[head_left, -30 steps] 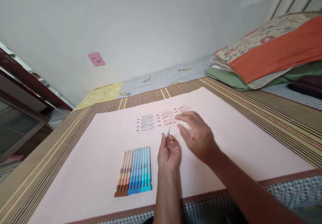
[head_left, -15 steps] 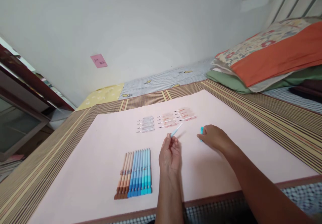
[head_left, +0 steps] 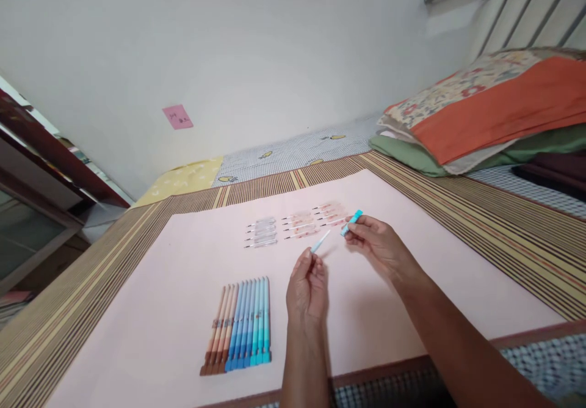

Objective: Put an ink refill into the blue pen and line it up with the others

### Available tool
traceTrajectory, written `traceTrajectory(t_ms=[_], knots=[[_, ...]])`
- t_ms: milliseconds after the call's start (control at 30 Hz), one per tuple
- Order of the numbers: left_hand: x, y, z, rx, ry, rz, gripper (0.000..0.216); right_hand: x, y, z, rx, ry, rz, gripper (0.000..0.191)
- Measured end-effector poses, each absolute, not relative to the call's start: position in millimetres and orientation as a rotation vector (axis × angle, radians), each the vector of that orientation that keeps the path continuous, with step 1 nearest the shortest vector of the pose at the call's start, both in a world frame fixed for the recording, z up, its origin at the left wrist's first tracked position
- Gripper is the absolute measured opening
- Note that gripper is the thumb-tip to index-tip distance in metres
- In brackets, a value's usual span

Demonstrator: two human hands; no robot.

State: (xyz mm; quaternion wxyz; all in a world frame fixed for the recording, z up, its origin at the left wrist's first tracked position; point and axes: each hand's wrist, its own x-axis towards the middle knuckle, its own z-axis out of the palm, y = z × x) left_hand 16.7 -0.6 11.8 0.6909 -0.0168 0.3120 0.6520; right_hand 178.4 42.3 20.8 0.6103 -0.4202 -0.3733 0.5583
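Note:
My left hand [head_left: 307,286] is closed on a thin pale-blue pen refill [head_left: 320,241] that points up and to the right. My right hand [head_left: 379,246] pinches a short blue pen barrel [head_left: 351,222], its end close to the refill's tip but apart from it. Both hands hover over a pink sheet [head_left: 412,286]. Just beyond them lie rows of clear pen caps [head_left: 262,232] and pinkish refills [head_left: 315,220]. A row of several orange and blue pens [head_left: 238,325] lies side by side to the left of my left wrist.
The pink sheet lies on a striped woven mat [head_left: 503,212] on a bed. Folded blankets and a pillow [head_left: 485,109] are stacked at the right. A white wall with a pink note [head_left: 177,116] stands behind. Dark wooden furniture [head_left: 41,170] is at the left.
My right hand has picked up the blue barrel from the sheet and brought it leftward and up toward the refill. My left hand has kept holding the refill, barely moving.

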Motion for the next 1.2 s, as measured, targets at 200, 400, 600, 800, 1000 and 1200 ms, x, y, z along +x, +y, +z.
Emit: traceTrajectory(t_ms=[200,400,600,800,1000,1200], knots=[[18,0,9,0.007,0.708,1.454,0.018,163,37,25,-0.923,-0.861,1.229,0.032],[17,1,10,0.026,0.724,1.471,0.02,161,36,25,-0.933,-0.887,1.248,0.034],[17,0,8,0.06,0.71,1.481,0.019,164,37,26,-0.917,-0.907,1.197,0.033],[19,0,7,0.103,0.722,1.49,0.012,163,36,28,-0.97,-1.04,1.193,0.035],[18,-2,9,0.091,0.694,1.469,0.01,159,32,31,-0.957,-1.181,1.213,0.033],[19,-2,9,0.178,0.748,1.443,0.03,168,32,33,-0.899,-1.259,1.242,0.031]])
